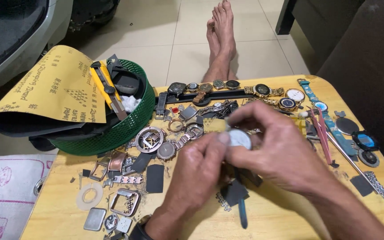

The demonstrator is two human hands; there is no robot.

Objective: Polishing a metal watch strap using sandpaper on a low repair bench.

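Both hands [245,155] pinch a round watch case [238,138] — beside yellow sandpaper [52,89].

Left hand [199,171] and right hand [270,149] meeting, fingertips pinched together

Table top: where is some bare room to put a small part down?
Bare wood shows along the near edge of the table, between the right hand and the metal band link, and near the white ring. The middle, from the green basket to the row of watches, is crowded.
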